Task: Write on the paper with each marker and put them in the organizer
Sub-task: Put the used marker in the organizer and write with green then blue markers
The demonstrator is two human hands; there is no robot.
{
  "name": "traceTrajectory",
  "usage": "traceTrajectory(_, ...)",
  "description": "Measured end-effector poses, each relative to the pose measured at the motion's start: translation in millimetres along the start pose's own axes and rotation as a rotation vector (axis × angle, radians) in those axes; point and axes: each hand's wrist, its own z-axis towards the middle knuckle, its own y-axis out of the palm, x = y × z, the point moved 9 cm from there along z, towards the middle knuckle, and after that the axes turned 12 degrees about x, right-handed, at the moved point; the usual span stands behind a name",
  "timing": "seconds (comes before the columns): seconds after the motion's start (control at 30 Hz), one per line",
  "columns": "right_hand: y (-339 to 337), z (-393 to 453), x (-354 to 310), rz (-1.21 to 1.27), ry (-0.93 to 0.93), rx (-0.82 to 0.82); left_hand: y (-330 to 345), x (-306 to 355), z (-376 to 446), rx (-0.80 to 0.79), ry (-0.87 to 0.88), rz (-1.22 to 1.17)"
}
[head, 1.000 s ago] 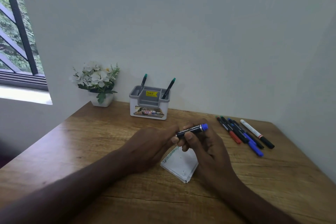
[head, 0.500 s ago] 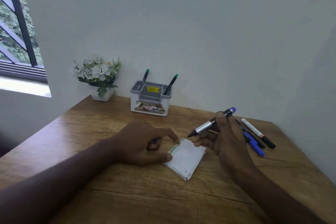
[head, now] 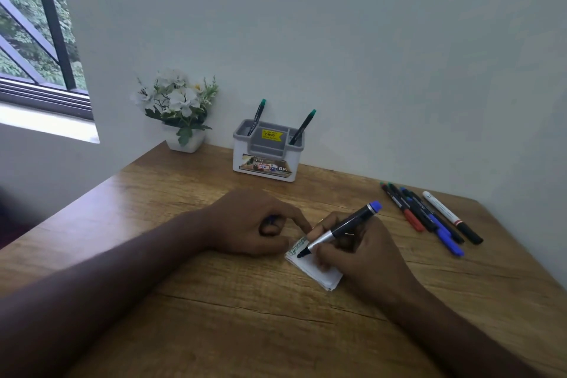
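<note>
A small folded white paper (head: pixel 319 271) lies on the wooden table (head: pixel 214 301). My right hand (head: pixel 365 258) grips an uncapped blue marker (head: pixel 343 228), its tip touching the paper's upper left corner. My left hand (head: pixel 257 224) rests just left of the paper, fingers curled around a blue cap (head: pixel 271 218), one fingertip on the paper's edge. The grey and white organizer (head: pixel 267 152) stands at the back against the wall with two green-topped markers (head: pixel 302 126) leaning in it. Several capped markers (head: pixel 426 215) lie in a row at the right.
A white pot of white flowers (head: pixel 179 110) stands at the table's back left corner. A window with dark bars (head: pixel 36 40) is at the far left. The white wall closes the back and right of the table.
My right hand came down from above the paper and set the marker tip on it. My left hand stayed beside the paper with the cap.
</note>
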Motion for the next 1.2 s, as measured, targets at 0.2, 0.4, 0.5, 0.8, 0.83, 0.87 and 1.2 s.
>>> traceTrajectory(0.2, 3.9, 0.7, -0.4, -0.061, -0.072, 0.000, -0.3, -0.3, -1.5, 0.020, 0.009, -0.001)
traceTrajectory(0.4, 3.4, 2.4, 0.3, -0.086, -0.079, -0.030, -1.1, 2.5, -0.3, 0.025, 0.018, 0.006)
traceTrajectory(0.5, 1.5, 2.2, 0.8, -0.046, -0.067, -0.010, -1.9, 2.7, -0.6, 0.032, 0.014, 0.000)
traceTrajectory(0.8, 4.2, 1.5, -1.0, -0.063, -0.087, -0.025, -1.6, 2.8, -0.9, 0.021, 0.014, -0.009)
traceTrajectory(0.83, 4.9, 0.9, -1.6, -0.071, -0.094, -0.027, -1.5, 2.9, -0.7, 0.020, 0.016, -0.009)
traceTrajectory(0.87, 4.2, 1.3, -0.9, -0.078, -0.096, -0.015, -1.1, 2.9, -0.5, 0.017, 0.015, -0.008)
traceTrajectory(1.2, 1.0, 3.6, 1.2, -0.085, -0.094, 0.014, -1.9, 3.4, -1.2, 0.022, 0.016, 0.004)
